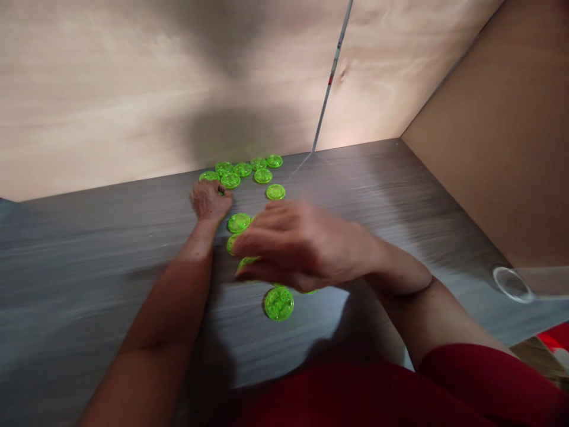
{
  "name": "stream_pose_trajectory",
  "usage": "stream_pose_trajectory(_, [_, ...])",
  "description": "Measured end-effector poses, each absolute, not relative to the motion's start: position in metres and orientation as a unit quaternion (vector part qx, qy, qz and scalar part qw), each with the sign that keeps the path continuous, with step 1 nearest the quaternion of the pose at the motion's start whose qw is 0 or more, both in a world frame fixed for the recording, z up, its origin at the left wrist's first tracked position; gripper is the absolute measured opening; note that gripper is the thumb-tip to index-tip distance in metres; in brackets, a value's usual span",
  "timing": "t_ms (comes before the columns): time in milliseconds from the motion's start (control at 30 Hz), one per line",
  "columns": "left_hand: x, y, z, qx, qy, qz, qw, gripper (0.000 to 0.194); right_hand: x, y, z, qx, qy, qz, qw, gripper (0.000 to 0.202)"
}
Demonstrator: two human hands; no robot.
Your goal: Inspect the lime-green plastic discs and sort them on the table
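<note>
Several translucent lime-green plastic discs lie on the grey wood-grain table, among them a back-row disc (pixel 242 169) and a front disc (pixel 279 304). My left hand (pixel 211 200) rests at the left end of the back row, fingers curled in and touching or nearly touching the discs there. A bit of green shows by its thumb, but whether it grips a disc is hidden. Over the nearer group hovers my right hand (pixel 297 243), slightly blurred, thumb and fingers apart with nothing visible between them. It partly covers several discs beneath, including a middle disc (pixel 239 223).
A pale wooden panel (pixel 111 89) stands behind the discs, and a brown side panel (pixel 502 130) rises at the right. A clear plastic cup (pixel 513 284) lies on its side near the right edge. A thin, strip-like line (pixel 326 95) runs up the back panel.
</note>
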State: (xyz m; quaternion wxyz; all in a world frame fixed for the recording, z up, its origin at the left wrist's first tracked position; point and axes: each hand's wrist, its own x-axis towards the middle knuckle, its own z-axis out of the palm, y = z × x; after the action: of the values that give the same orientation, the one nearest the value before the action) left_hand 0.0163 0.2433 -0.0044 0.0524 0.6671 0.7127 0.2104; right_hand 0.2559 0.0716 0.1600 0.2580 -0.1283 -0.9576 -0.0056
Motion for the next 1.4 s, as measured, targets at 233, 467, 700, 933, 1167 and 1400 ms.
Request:
stream_pose_trajectory(233, [0.022,0.241,0.004,0.645,0.741,0.184,0.033,0.031,0.194,0.047,0.087,-0.058,-0.996,0.023,0.057,0.049])
stream_pose_trajectory(467, [0.021,0.242,0.002,0.646,0.737,0.199,0.031,0.029,0.179,0.026,0.041,-0.109,-0.991,-0.059,0.05,0.035])
stream_pose_trajectory(700, [0.019,0.245,-0.004,0.643,0.738,0.203,0.025,0.03,0.17,0.022,0.012,-0.121,-0.987,-0.084,0.066,0.041])
stream_pose_trajectory(933, [0.018,0.247,-0.007,0.644,0.735,0.208,0.03,0.029,0.167,0.032,0.005,-0.16,-0.983,-0.076,0.054,0.051])
stream_pose_trajectory(1167, [0.018,0.245,-0.004,0.646,0.736,0.202,0.029,0.031,0.172,0.06,0.002,-0.21,-0.974,-0.057,0.059,0.046])
stream_pose_trajectory(1400, [0.02,0.243,-0.004,0.652,0.731,0.199,0.015,0.034,0.179,0.098,-0.001,-0.277,-0.956,-0.061,0.078,0.042])
